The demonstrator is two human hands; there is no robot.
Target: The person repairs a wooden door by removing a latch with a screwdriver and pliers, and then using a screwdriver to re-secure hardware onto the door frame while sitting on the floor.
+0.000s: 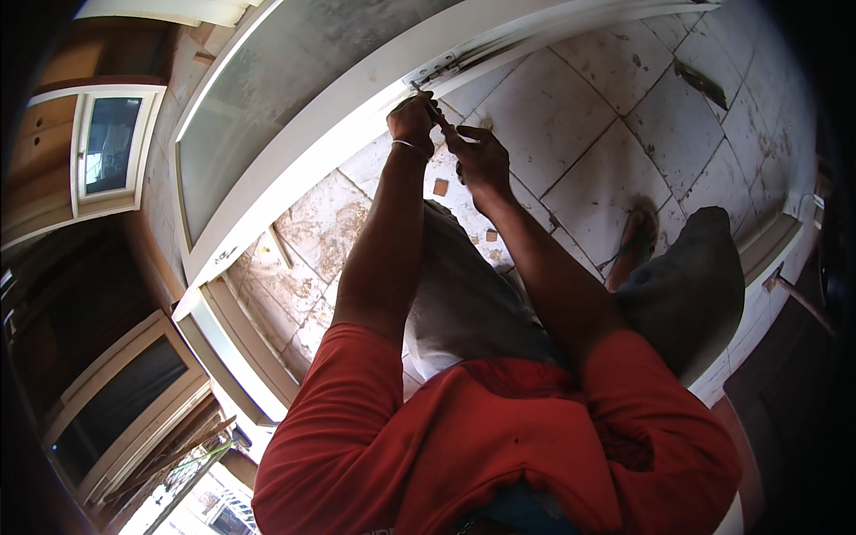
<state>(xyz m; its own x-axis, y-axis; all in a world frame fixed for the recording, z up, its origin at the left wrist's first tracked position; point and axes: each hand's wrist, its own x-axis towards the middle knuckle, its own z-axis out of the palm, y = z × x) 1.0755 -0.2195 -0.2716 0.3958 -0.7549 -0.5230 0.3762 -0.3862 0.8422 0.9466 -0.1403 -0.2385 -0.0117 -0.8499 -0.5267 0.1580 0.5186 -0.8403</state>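
A white-framed glazed door [294, 134] lies on edge in front of me, with a metal hinge [439, 66] fixed to its frame. My left hand [412, 114], a thin band on its wrist, is closed just below the hinge, on something too small to make out. My right hand [481, 159] is beside it, fingers curled around a thin dark tool [443, 125] whose tip points toward the hinge. Both forearms reach up from my red shirt.
Stained floor tiles [580, 116] lie beneath, with small wood blocks [440, 187] scattered on them. My foot in a sandal [635, 234] rests on the tiles to the right. More white window frames [107, 152] lean at the left and lower left.
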